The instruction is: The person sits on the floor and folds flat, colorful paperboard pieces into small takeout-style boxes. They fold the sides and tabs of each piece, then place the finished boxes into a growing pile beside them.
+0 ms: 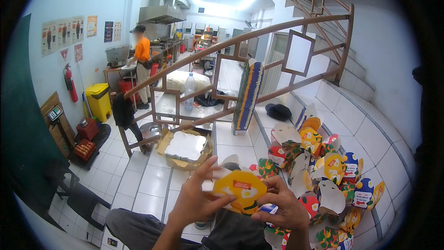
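Over my lap I hold a yellow paper food box [233, 181] printed with egg shapes and a red label. My left hand [196, 198] grips its left side, thumb across the front and other fingers raised behind. My right hand [286, 203] pinches the right edge between thumb and fingers. Just right of it lies a heap of assembled paper food boxes [329, 169] in yellow, red, green and blue, many with flaps standing up. Ahead of my left hand, an open brown carton [180, 163] holds a stack of white sheets [186, 146].
A tall column of stacked flat cardboard pieces [248, 97] leans by the brown railing [194, 62]. A black cap [278, 111] lies on the tiled steps. Beyond the railing, a plastic bottle [189, 92] stands on a table, and a person in orange [142, 51] stands at a counter.
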Tool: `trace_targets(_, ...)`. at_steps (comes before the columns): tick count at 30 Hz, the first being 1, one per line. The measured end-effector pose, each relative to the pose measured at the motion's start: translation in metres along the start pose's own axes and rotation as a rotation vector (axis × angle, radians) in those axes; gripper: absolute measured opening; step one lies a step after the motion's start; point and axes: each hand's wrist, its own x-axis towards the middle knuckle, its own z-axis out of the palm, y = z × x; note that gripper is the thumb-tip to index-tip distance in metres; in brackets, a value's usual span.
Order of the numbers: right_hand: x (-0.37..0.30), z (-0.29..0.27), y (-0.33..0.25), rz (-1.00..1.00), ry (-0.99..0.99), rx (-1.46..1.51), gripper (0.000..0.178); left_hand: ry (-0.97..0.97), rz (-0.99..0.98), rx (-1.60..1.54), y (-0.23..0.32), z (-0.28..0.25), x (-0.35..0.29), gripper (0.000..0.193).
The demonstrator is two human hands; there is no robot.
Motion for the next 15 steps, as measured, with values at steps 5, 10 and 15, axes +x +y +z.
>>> trace_targets(5, 0.009, -0.005, -0.006, -0.088, -0.026, -0.041, 0.026, -0.636, -0.079, -0.151, -0.014, -0.015, 0.007, 0.053)
trace_targets(10, 0.013, 0.006, -0.003, -0.108, 0.054, 0.072, 0.022, -0.608, -0.096, -0.361, -0.019, 0.0, -0.002, 0.042)
trace_targets(15, 0.012, 0.01, 0.0, -0.1, 0.124, 0.203, 0.032, -0.59, -0.252, -0.446, -0.021, -0.001, -0.002, 0.051)
